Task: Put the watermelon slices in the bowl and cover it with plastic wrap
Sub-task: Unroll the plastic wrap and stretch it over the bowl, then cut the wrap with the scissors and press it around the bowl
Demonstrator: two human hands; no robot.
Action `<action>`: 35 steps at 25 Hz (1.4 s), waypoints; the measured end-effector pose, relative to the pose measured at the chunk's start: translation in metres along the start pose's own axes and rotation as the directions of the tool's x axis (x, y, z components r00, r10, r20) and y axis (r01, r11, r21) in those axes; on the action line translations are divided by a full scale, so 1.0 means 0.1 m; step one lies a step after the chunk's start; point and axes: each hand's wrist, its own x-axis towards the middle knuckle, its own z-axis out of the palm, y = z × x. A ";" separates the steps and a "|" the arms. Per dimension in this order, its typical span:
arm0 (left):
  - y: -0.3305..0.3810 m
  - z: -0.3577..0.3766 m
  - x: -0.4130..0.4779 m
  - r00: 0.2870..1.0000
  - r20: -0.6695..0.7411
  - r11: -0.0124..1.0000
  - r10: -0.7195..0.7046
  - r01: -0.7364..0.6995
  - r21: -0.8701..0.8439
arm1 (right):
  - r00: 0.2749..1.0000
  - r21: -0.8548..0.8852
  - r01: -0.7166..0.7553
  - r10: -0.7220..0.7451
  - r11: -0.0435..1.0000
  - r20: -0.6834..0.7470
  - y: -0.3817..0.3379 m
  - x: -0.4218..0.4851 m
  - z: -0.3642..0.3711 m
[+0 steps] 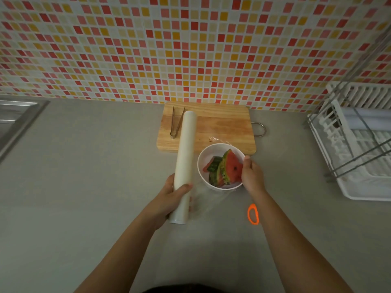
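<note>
Left hand (172, 194) grips the wrap roll (184, 163) near its lower end, fingers curled round it — roll just left of the bowl (220, 166). Right hand (251, 176) pinches film at the bowl's right rim, fingers together; slices (227, 169) sit inside, bowl on counter (95, 166) by the board (222, 125).

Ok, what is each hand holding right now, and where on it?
The left hand grips the plastic wrap roll close to its near end. The right hand pinches at the right rim of the bowl, apparently on the edge of the film.
</note>
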 end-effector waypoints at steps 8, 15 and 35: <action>-0.07 0.03 -0.06 0.995 -0.089 0.995 -0.036 0.043 0.086 | 1.000 -0.030 0.020 -0.020 0.999 -0.004 -0.05 0.08 0.01; -0.27 0.12 -0.10 0.934 -0.286 0.879 0.212 -0.054 0.474 | 1.000 -0.051 -0.021 0.021 0.998 0.003 -0.04 0.08 0.03; -0.38 0.02 0.00 0.902 -0.237 0.807 0.361 -0.175 0.563 | 0.992 -0.665 0.084 -0.002 0.742 0.123 0.32 -0.87 -0.53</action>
